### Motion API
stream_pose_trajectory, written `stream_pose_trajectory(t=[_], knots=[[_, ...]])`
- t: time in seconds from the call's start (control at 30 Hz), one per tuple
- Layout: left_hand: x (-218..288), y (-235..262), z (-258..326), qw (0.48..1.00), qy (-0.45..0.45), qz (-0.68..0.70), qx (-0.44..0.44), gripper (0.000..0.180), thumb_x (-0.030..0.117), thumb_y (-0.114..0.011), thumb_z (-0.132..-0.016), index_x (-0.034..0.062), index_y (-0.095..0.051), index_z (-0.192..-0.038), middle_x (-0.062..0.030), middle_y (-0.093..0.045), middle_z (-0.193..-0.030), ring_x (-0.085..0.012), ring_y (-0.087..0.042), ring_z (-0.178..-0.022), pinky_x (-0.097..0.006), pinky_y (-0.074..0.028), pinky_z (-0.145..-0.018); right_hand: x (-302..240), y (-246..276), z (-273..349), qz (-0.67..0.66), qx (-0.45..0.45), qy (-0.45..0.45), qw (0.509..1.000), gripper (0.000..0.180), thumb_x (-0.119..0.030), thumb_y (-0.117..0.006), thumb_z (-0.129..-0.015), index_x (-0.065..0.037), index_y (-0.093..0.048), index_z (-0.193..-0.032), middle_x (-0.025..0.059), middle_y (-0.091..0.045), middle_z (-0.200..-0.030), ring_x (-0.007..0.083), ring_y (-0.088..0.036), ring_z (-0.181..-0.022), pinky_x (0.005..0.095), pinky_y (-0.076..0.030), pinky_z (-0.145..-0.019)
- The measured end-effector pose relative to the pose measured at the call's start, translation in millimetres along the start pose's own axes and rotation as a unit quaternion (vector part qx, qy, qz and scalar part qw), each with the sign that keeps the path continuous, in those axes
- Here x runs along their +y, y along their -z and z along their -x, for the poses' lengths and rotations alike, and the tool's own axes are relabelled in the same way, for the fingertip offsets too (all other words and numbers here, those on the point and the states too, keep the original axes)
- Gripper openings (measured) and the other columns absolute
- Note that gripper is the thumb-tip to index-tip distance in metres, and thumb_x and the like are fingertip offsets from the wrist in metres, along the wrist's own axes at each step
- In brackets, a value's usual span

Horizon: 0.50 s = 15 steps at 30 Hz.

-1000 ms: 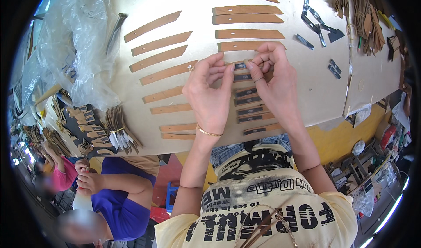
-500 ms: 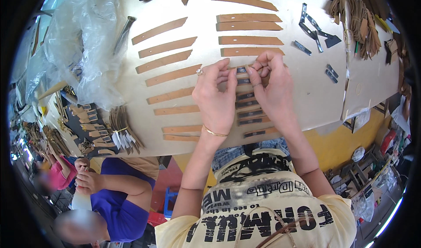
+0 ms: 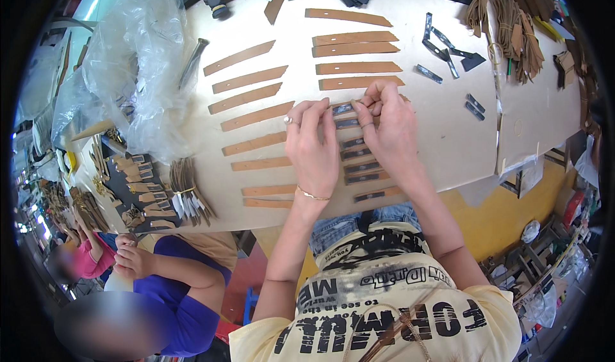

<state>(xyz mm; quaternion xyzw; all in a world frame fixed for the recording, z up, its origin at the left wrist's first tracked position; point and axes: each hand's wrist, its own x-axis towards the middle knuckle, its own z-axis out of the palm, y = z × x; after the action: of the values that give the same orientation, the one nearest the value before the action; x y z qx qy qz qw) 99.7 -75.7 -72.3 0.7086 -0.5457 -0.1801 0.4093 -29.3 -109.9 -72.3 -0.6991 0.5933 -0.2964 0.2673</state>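
Observation:
My left hand and my right hand meet over the table at a brown leather strip that bears a small dark glossy piece. Left fingertips close at the piece's left end, while the right thumb and fingers pinch its right end. Toward my body lie several more strips with dark pieces on them, partly covered by my hands. Beyond my fingers is a stack of plain brown strips, each with a small slot. Another column of plain strips fans out to the left.
Loose dark glossy pieces lie to the right, with bundled brown strips farther off. Crumpled clear plastic covers the left side, near tied strips. A person in purple sits at the lower left.
The view has shifted slightly, so the table's contents sit a little lower and the far edge shows more. Both hands stay at the same strip, their fingers barely moved.

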Motion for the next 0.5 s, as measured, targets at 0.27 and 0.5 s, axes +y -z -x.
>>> stream_pose_trajectory(t=[0.27,0.5], knots=[[-3,6,23,0.969,-0.115,-0.21,-0.061,0.04,0.001,-0.063,-0.083,0.0168,-0.071,-0.119,-0.0155,-0.053,-0.136,-0.0306,-0.055,-0.112,-0.044,-0.043,-0.092,-2,0,0,0.019,0.008,0.004,1.0,0.022,-0.009,-0.072,-0.086,-0.005,-0.054,-0.098,0.0069,-0.065,-0.076,0.024,-0.062,-0.066,0.0392,-0.049,-0.065],[-4,5,25,0.957,-0.096,-0.265,-0.065,0.044,0.006,-0.064,-0.083,0.023,-0.07,-0.123,-0.0148,-0.051,-0.142,-0.0295,-0.051,-0.118,-0.042,-0.037,-0.097,-2,0,5,-0.001,0.002,-0.02,1.0,0.027,-0.008,-0.068,-0.087,-0.005,-0.053,-0.109,0.0093,-0.063,-0.087,0.0296,-0.063,-0.082,0.0429,-0.047,-0.074]])
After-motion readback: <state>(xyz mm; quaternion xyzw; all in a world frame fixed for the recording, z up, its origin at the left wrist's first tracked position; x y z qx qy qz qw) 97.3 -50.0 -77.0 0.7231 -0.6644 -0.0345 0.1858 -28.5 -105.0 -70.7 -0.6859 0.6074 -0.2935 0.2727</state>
